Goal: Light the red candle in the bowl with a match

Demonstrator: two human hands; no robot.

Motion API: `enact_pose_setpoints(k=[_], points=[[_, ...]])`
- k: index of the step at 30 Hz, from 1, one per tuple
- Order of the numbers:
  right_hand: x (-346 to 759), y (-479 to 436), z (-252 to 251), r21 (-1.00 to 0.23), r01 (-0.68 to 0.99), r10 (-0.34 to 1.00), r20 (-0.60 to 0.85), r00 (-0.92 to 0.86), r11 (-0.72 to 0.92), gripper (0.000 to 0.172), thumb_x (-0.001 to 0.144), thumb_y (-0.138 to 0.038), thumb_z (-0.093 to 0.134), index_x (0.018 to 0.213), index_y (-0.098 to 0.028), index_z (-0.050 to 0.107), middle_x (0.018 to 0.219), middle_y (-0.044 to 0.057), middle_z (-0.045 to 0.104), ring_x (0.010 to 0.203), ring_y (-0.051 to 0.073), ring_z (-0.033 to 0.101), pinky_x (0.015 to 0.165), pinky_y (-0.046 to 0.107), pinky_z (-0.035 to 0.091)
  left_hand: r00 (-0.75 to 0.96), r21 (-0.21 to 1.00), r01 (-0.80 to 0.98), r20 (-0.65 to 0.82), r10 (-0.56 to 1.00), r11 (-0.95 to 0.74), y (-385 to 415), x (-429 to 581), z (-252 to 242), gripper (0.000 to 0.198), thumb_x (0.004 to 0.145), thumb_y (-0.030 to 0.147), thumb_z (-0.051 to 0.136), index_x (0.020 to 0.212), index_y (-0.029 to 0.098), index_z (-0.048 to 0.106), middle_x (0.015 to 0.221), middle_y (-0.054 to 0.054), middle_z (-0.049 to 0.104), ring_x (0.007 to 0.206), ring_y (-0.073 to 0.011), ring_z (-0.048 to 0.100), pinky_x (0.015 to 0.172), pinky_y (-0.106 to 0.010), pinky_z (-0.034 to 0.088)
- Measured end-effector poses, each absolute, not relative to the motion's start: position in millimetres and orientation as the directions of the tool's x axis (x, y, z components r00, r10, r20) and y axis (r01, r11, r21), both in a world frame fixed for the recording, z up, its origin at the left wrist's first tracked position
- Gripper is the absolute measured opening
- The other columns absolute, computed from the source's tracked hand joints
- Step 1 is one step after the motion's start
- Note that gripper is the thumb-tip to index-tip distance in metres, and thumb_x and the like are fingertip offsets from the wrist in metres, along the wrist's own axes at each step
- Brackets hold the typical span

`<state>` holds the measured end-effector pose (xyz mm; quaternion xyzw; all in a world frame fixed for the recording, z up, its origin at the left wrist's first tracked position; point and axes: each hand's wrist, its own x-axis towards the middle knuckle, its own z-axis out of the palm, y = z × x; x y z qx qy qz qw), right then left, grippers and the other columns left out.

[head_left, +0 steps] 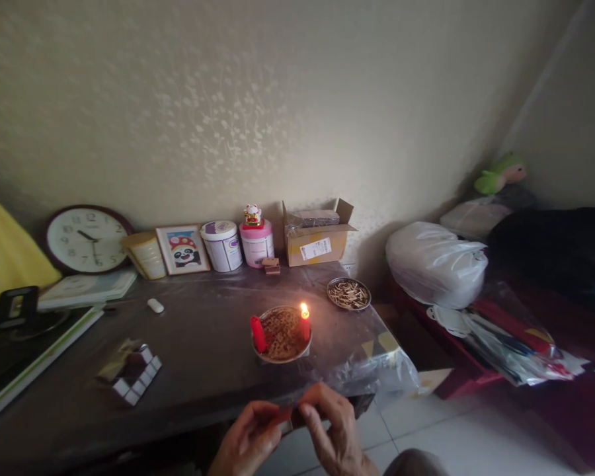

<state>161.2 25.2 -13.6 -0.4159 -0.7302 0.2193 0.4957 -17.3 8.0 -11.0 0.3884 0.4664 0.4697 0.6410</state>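
Both hands meet in front of the table's near edge, holding a small matchbox [287, 426] between them. My left hand [252, 436] pinches its left end, and my right hand [333, 426] grips the right end with thumb and fingers. Much of the box is hidden by the fingers. Just beyond them stands a round bowl [281, 361] with brown grainy filling. Two red candles stand in it: the right candle [305, 328] burns upright, while the left candle [258, 335] leans slightly and shows no flame. Matchsticks [348, 293] lie in a metal dish to the right.
Along the wall are a clock [88, 239], a panda picture [183, 251], two tubs [221, 246], small stacked boxes [272, 266] and an open carton [317, 244]. Cube-patterned items [136, 377] lie left. Plastic sheeting [391, 360] covers the right corner. A white bag [436, 264] sits further right.
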Motion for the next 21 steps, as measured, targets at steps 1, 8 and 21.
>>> enact_pose_setpoints(k=[1, 8, 21], points=[[157, 22, -17, -0.722, 0.368, 0.808, 0.555, -0.198, 0.586, 0.02, 0.092, -0.033, 0.05, 0.082, -0.022, 0.063, 0.071, 0.0, 0.064, 0.061, 0.013, 0.06, 0.059, 0.021, 0.046, 0.123, 0.948, -0.219, -0.207, 0.971, 0.23, 7, -16, -11, 0.035, 0.063, 0.051, 0.076, 0.082, 0.022, 0.068, 0.083, -0.005, 0.073, 0.086, -0.0243, 0.063, 0.078, -0.034, 0.044], [160, 22, -35, -0.729, 0.311, 0.79, 0.526, -0.315, 0.609, 0.018, 0.094, -0.035, 0.047, 0.102, -0.022, 0.057, 0.087, 0.003, 0.065, 0.076, 0.014, 0.065, 0.069, 0.022, 0.052, 0.132, 0.991, -0.096, -0.079, 0.988, 0.092, 5, -12, -16, 0.034, 0.071, 0.045, 0.071, 0.09, 0.02, 0.061, 0.088, -0.006, 0.072, 0.085, -0.0221, 0.064, 0.078, -0.033, 0.047], [161, 25, -42, -0.686, 0.339, 0.759, 0.515, -0.399, 0.644, 0.025, 0.092, -0.037, 0.052, 0.113, -0.024, 0.055, 0.094, 0.003, 0.065, 0.077, 0.014, 0.066, 0.068, 0.02, 0.054, 0.133, 0.993, 0.099, 0.046, 0.99, -0.059, 3, -16, -12, 0.026, 0.074, 0.029, 0.064, 0.096, 0.019, 0.056, 0.094, -0.008, 0.069, 0.091, -0.0242, 0.065, 0.083, -0.038, 0.048]])
